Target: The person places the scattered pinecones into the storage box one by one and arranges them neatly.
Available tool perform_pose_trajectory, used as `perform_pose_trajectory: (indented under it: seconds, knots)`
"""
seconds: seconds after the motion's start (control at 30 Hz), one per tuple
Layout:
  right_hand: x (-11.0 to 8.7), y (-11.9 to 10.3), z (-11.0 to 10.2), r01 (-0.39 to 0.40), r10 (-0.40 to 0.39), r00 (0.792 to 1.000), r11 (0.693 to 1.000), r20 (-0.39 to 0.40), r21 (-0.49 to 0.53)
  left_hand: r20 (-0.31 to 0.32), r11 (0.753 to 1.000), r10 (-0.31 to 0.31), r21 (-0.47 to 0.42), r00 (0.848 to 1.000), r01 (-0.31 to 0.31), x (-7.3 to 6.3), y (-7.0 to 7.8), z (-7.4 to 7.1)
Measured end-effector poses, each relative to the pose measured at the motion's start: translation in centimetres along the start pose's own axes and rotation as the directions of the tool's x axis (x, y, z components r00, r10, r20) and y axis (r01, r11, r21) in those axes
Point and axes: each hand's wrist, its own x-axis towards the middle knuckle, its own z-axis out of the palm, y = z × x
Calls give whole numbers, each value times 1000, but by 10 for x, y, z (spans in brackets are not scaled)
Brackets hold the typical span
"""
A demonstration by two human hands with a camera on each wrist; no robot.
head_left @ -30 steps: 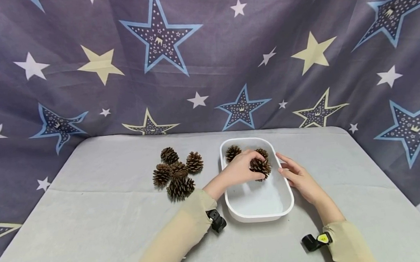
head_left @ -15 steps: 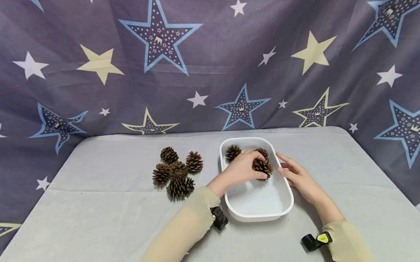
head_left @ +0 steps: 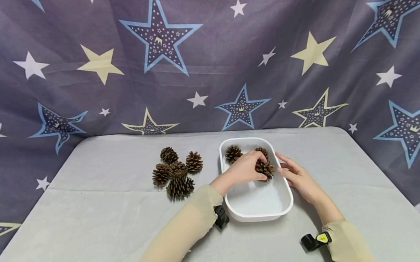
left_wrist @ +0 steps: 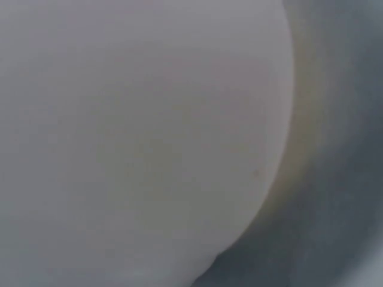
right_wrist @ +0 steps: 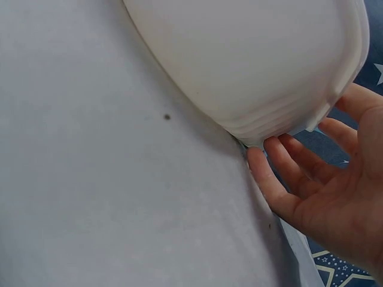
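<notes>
Inside a white rectangular tub (head_left: 260, 216), my left hand (head_left: 245, 168) grips a brown pine cone (head_left: 265, 170) near the right wall, thumb on its near side. Behind that lie another pine cone (head_left: 262, 153) at the back right and one more pine cone (head_left: 233, 153) at the back left; my hand partly hides the tub floor there. Against the tub's outer right side rest the fingertips of my right hand (head_left: 299, 179), its fingers spread and relaxed. The right wrist view shows this hand (right_wrist: 335, 185) touching the tub wall (right_wrist: 251, 72). Only blurred tub wall (left_wrist: 179, 131) fills the left wrist view.
Left of the tub, a cluster of several pine cones (head_left: 177, 169) lies on the grey cloth-covered table (head_left: 92, 220). A dark curtain (head_left: 206, 78) with stars hangs behind and around the table.
My left hand has shifted slightly right with the pine cone, bringing it closer to the tub's right wall. The right hand and the cluster on the table have stayed put.
</notes>
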Motion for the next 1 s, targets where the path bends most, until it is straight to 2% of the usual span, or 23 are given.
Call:
perform_pose_trajectory:
  seconds: [0.47, 1.0]
  knots:
    - [0, 1, 0, 6, -6, 1000, 1000, 3, 9, -17, 998, 39, 50, 999, -38, 3, -2, 4]
    - [0, 3, -2, 5, -5, 1000, 1000, -2, -5, -32, 997, 22, 74, 999, -20, 1, 1, 4]
